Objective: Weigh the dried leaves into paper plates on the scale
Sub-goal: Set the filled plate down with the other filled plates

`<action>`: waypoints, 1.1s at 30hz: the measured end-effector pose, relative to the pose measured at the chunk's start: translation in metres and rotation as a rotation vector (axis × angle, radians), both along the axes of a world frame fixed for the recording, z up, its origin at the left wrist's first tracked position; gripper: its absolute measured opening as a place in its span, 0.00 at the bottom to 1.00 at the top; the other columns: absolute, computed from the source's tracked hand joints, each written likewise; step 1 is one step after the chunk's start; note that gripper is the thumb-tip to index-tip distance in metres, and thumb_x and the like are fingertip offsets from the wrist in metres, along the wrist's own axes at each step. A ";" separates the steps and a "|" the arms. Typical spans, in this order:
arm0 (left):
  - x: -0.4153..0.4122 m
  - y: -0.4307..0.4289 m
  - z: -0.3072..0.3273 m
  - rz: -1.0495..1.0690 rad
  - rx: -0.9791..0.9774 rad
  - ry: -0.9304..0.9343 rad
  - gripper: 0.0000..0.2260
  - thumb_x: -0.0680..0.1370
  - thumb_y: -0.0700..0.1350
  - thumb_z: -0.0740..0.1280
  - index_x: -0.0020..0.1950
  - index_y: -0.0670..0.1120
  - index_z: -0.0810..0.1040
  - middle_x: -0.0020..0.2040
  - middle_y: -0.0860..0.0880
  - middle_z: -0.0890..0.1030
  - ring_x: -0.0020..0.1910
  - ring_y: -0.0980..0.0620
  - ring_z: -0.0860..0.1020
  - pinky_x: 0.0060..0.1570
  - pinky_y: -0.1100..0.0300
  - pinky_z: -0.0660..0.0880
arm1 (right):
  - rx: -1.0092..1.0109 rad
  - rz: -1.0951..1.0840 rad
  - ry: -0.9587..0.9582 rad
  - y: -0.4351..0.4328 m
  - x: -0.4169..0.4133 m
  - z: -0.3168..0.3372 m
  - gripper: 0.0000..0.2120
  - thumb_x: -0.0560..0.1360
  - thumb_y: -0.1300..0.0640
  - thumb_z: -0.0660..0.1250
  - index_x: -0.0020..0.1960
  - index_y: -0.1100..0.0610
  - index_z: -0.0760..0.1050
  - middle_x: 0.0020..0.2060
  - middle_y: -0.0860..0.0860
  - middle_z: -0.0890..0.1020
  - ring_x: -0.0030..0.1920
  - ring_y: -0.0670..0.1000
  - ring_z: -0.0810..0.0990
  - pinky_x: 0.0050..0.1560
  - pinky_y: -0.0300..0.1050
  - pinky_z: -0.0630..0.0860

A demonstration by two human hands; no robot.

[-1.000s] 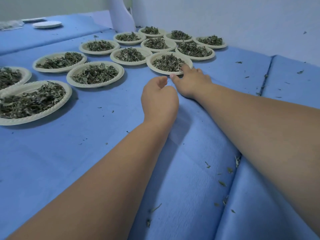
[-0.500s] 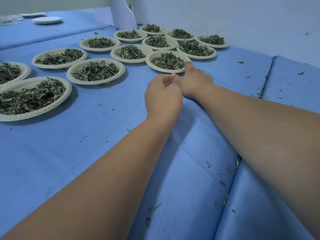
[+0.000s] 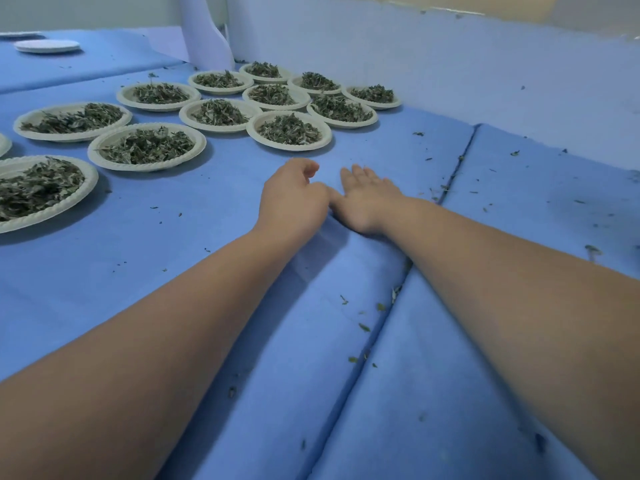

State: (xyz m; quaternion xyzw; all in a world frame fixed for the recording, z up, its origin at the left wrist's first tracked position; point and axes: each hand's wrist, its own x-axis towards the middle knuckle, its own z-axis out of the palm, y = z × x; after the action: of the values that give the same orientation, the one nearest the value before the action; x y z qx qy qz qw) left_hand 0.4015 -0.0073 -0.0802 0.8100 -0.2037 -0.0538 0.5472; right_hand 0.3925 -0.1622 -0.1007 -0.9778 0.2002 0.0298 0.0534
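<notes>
Blue-covered bench (image 3: 207, 271): paper plates (image 3: 147, 168) of dried leaves (image 3: 289, 130) stand far left. Both grips have drawn back from the nearest plate (image 3: 290, 147) and lie apart from it. Right grip (image 3: 367, 199) lies flat, empty. Left grip (image 3: 291, 199) is loosely curled, nothing visibly held. That plate appears delivered; no scale in view.

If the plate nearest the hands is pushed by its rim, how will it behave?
Likely slides lightly: the paper plate looks thin. Its shallow rim may flex. The loose leaves heap above it, so some could spill.
</notes>
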 end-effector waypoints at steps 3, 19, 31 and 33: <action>-0.023 -0.012 0.000 -0.051 -0.032 0.052 0.21 0.78 0.37 0.61 0.71 0.44 0.77 0.69 0.48 0.79 0.68 0.51 0.75 0.71 0.52 0.70 | 0.007 0.083 0.037 0.006 -0.041 0.010 0.35 0.83 0.38 0.46 0.82 0.59 0.49 0.81 0.58 0.51 0.81 0.56 0.49 0.79 0.55 0.50; -0.235 -0.098 0.044 -0.431 -0.167 -0.128 0.19 0.81 0.39 0.60 0.70 0.50 0.76 0.67 0.55 0.78 0.66 0.60 0.74 0.59 0.67 0.67 | 0.134 -0.136 -0.839 -0.031 -0.351 0.083 0.21 0.70 0.75 0.64 0.52 0.54 0.84 0.59 0.42 0.81 0.49 0.33 0.80 0.50 0.29 0.75; -0.337 -0.196 0.069 -0.595 -0.151 -0.628 0.23 0.79 0.37 0.62 0.74 0.47 0.73 0.75 0.51 0.73 0.71 0.50 0.73 0.63 0.63 0.68 | -0.212 -0.568 -0.906 -0.110 -0.560 0.051 0.07 0.78 0.56 0.68 0.54 0.51 0.83 0.43 0.45 0.82 0.39 0.42 0.75 0.47 0.41 0.73; -0.339 -0.215 0.080 -0.585 -0.145 -0.734 0.21 0.81 0.38 0.59 0.75 0.46 0.73 0.76 0.50 0.72 0.72 0.47 0.72 0.66 0.53 0.72 | -0.208 -0.621 -0.874 -0.119 -0.569 0.042 0.08 0.79 0.56 0.67 0.55 0.51 0.83 0.46 0.49 0.83 0.41 0.47 0.76 0.46 0.41 0.71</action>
State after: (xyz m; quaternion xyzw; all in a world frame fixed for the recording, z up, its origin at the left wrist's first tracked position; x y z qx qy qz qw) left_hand 0.0628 -0.2227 -0.0006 0.6438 -0.6063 0.0984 0.4563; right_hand -0.1770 -0.2815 -0.0586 -0.7944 0.4405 -0.4162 0.0410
